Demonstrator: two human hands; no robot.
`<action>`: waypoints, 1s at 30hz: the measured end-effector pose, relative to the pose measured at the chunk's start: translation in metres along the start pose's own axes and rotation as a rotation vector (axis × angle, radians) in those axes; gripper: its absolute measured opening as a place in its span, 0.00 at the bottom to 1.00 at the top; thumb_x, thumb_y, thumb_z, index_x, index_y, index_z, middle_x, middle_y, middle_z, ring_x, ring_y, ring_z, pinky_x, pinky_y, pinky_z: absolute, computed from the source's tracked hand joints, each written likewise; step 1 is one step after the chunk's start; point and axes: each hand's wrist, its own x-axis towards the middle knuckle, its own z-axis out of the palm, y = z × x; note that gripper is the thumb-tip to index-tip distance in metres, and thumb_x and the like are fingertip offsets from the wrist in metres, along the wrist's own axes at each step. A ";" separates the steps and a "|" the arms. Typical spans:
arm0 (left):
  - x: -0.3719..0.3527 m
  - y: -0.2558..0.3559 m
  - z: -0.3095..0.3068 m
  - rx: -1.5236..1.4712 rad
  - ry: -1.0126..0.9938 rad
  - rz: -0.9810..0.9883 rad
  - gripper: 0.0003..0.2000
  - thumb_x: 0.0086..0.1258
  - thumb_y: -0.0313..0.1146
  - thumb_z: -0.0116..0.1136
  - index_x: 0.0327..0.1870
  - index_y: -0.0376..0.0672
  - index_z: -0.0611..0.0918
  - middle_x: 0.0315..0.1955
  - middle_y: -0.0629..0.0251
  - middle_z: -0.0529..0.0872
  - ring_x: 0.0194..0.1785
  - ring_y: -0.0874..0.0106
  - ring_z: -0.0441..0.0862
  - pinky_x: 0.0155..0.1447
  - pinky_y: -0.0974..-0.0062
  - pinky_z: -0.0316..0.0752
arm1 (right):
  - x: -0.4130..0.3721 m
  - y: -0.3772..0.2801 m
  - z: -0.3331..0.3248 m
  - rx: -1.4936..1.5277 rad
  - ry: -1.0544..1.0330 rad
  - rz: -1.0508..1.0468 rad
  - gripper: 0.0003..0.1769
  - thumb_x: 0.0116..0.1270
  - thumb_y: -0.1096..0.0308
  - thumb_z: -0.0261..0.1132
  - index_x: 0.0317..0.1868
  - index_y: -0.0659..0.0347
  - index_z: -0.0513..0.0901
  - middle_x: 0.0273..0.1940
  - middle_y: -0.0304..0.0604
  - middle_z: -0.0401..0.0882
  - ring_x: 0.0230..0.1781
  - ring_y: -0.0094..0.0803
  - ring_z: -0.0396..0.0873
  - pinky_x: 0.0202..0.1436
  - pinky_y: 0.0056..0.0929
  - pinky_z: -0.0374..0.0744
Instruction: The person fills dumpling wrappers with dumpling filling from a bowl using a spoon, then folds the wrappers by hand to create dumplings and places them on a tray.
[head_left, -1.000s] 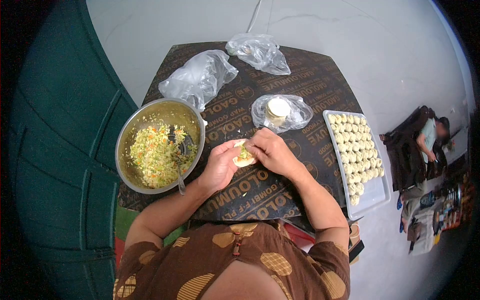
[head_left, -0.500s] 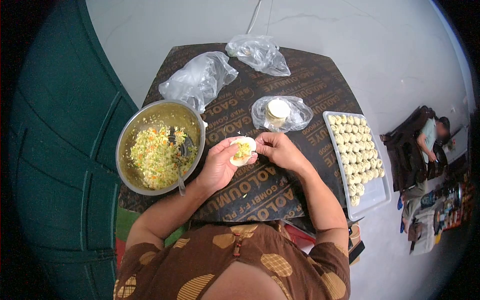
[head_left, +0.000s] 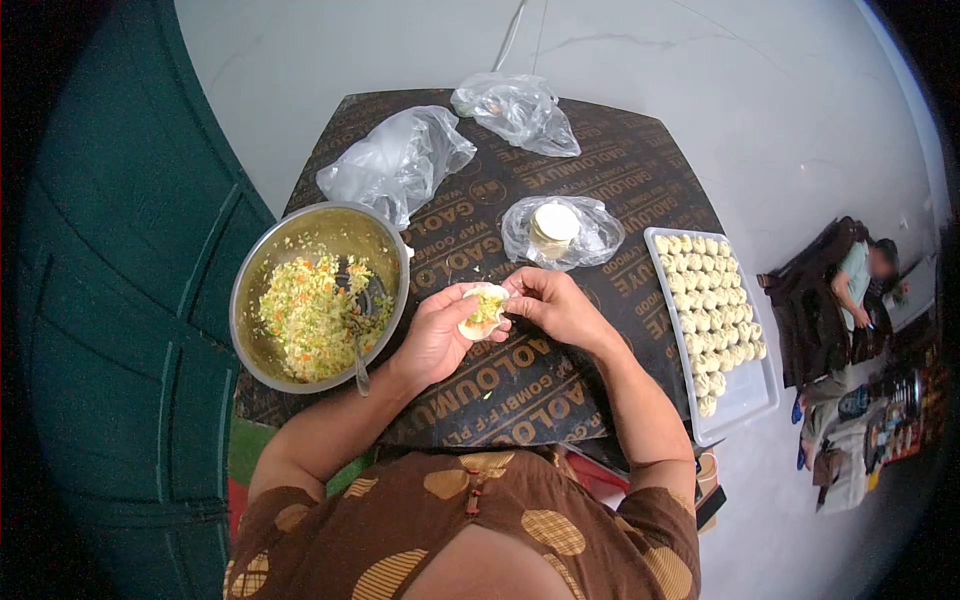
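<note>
A round white dumpling wrapper [head_left: 483, 328] with chopped vegetable filling [head_left: 487, 308] on it lies cupped in my left hand [head_left: 436, 337]. The fingers of that hand close round it from beneath and the side. My right hand [head_left: 556, 308] pinches the wrapper's right edge between thumb and fingertips. To the left stands a metal bowl [head_left: 240, 335] of chopped vegetable filling, with a spoon [head_left: 361, 370] leaning on its near rim. Beyond my hands a stack of round wrappers [head_left: 554, 226] sits on a clear plastic bag [head_left: 598, 232].
At the right, a white tray [head_left: 745, 398] holds rows of pleated dumplings [head_left: 705, 300]. Two clear plastic bags [head_left: 400, 160] [head_left: 518, 112] lie at the table's far side. A person [head_left: 855, 275] sits in the background to the right, beyond the dark printed table [head_left: 540, 390].
My right fingers have moved in onto the wrapper's edge, which now looks gathered and curled up on that side. My left hand stays nearly in place.
</note>
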 end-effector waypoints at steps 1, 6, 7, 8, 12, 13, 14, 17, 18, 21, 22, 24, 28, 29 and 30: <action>0.000 0.000 0.000 0.003 0.013 -0.007 0.15 0.76 0.31 0.46 0.58 0.31 0.71 0.48 0.52 0.82 0.45 0.61 0.84 0.48 0.64 0.81 | 0.000 0.000 0.001 -0.018 0.017 -0.004 0.07 0.68 0.73 0.64 0.44 0.67 0.80 0.35 0.32 0.78 0.36 0.17 0.73 0.41 0.20 0.75; 0.000 0.000 0.000 0.007 0.035 -0.027 0.14 0.76 0.30 0.46 0.57 0.31 0.71 0.46 0.52 0.82 0.44 0.61 0.84 0.46 0.66 0.81 | -0.001 -0.003 0.006 -0.112 0.050 -0.065 0.07 0.67 0.73 0.65 0.42 0.68 0.79 0.34 0.35 0.79 0.36 0.19 0.74 0.40 0.23 0.76; 0.000 0.000 0.000 0.013 0.048 -0.029 0.14 0.76 0.30 0.46 0.56 0.32 0.71 0.46 0.52 0.82 0.42 0.61 0.84 0.44 0.67 0.82 | -0.001 -0.004 0.008 -0.177 0.081 -0.127 0.06 0.66 0.73 0.65 0.41 0.67 0.79 0.33 0.41 0.80 0.34 0.26 0.77 0.39 0.26 0.76; 0.000 0.000 0.000 0.020 0.061 -0.031 0.13 0.76 0.30 0.46 0.55 0.32 0.72 0.45 0.52 0.82 0.41 0.61 0.84 0.43 0.67 0.82 | -0.001 -0.005 0.010 -0.243 0.112 -0.188 0.06 0.65 0.73 0.65 0.39 0.66 0.79 0.32 0.47 0.80 0.32 0.34 0.80 0.38 0.29 0.77; 0.000 0.000 -0.002 0.047 0.064 -0.036 0.10 0.75 0.29 0.47 0.51 0.33 0.72 0.42 0.54 0.82 0.39 0.62 0.84 0.41 0.67 0.82 | -0.001 -0.005 0.012 -0.361 0.125 -0.277 0.05 0.64 0.74 0.65 0.38 0.65 0.78 0.31 0.46 0.78 0.33 0.35 0.79 0.38 0.29 0.77; 0.001 -0.002 -0.003 0.082 0.092 -0.036 0.10 0.75 0.29 0.47 0.51 0.33 0.72 0.41 0.54 0.82 0.38 0.63 0.84 0.39 0.68 0.82 | -0.001 -0.005 0.012 -0.445 0.110 -0.337 0.05 0.63 0.75 0.66 0.37 0.65 0.78 0.31 0.47 0.77 0.33 0.39 0.79 0.37 0.31 0.77; 0.001 -0.003 -0.004 0.117 0.120 -0.036 0.09 0.75 0.28 0.47 0.50 0.34 0.73 0.39 0.55 0.83 0.36 0.64 0.85 0.36 0.68 0.82 | -0.001 -0.005 0.012 -0.529 0.094 -0.398 0.05 0.61 0.75 0.66 0.35 0.64 0.78 0.31 0.48 0.76 0.33 0.44 0.79 0.36 0.33 0.77; -0.001 -0.005 -0.002 0.223 0.141 -0.026 0.08 0.74 0.28 0.48 0.48 0.34 0.73 0.37 0.56 0.83 0.34 0.65 0.84 0.32 0.69 0.82 | -0.001 -0.008 0.014 -0.638 0.082 -0.531 0.07 0.58 0.73 0.67 0.33 0.62 0.75 0.29 0.47 0.75 0.34 0.50 0.77 0.34 0.41 0.76; -0.001 -0.005 -0.001 0.224 0.141 -0.028 0.08 0.74 0.28 0.48 0.48 0.34 0.73 0.37 0.56 0.83 0.34 0.65 0.84 0.32 0.69 0.82 | -0.001 -0.009 0.014 -0.637 0.083 -0.531 0.07 0.58 0.73 0.67 0.33 0.62 0.75 0.29 0.47 0.75 0.34 0.50 0.77 0.34 0.41 0.76; -0.002 -0.003 0.001 0.271 0.151 -0.038 0.08 0.74 0.27 0.48 0.48 0.34 0.72 0.36 0.56 0.83 0.32 0.66 0.84 0.30 0.71 0.82 | -0.001 -0.008 0.015 -0.670 0.073 -0.543 0.08 0.58 0.72 0.67 0.33 0.63 0.75 0.29 0.47 0.75 0.34 0.50 0.77 0.33 0.41 0.76; -0.002 -0.003 0.001 0.277 0.146 -0.033 0.08 0.74 0.27 0.48 0.48 0.33 0.72 0.36 0.56 0.83 0.32 0.66 0.84 0.29 0.71 0.82 | 0.000 -0.006 0.015 -0.585 0.098 -0.507 0.08 0.58 0.72 0.67 0.34 0.63 0.75 0.30 0.48 0.75 0.33 0.49 0.77 0.34 0.40 0.76; -0.002 -0.002 0.003 0.282 0.140 -0.029 0.08 0.74 0.27 0.48 0.48 0.33 0.72 0.36 0.55 0.83 0.31 0.67 0.84 0.29 0.71 0.82 | 0.000 -0.006 0.016 -0.500 0.121 -0.472 0.09 0.59 0.72 0.67 0.34 0.64 0.75 0.30 0.49 0.75 0.33 0.49 0.78 0.34 0.39 0.76; -0.002 -0.001 0.004 0.270 0.123 -0.050 0.08 0.74 0.27 0.48 0.49 0.33 0.72 0.35 0.55 0.82 0.31 0.67 0.84 0.28 0.71 0.82 | -0.001 -0.007 0.011 -0.285 0.055 -0.132 0.08 0.62 0.73 0.68 0.37 0.66 0.76 0.31 0.45 0.77 0.31 0.36 0.77 0.37 0.32 0.76; -0.002 -0.001 0.003 0.275 0.107 -0.044 0.09 0.74 0.27 0.49 0.49 0.33 0.72 0.35 0.55 0.82 0.30 0.67 0.84 0.28 0.71 0.82 | -0.001 -0.004 0.009 -0.258 -0.010 -0.083 0.07 0.63 0.74 0.68 0.37 0.66 0.77 0.32 0.41 0.79 0.32 0.27 0.76 0.38 0.28 0.76; -0.001 -0.002 0.002 0.275 0.107 -0.046 0.09 0.74 0.27 0.49 0.49 0.33 0.72 0.35 0.55 0.82 0.30 0.67 0.84 0.28 0.71 0.82 | -0.001 -0.001 0.009 -0.256 -0.010 -0.082 0.07 0.63 0.74 0.68 0.37 0.66 0.77 0.32 0.41 0.79 0.32 0.27 0.76 0.38 0.28 0.76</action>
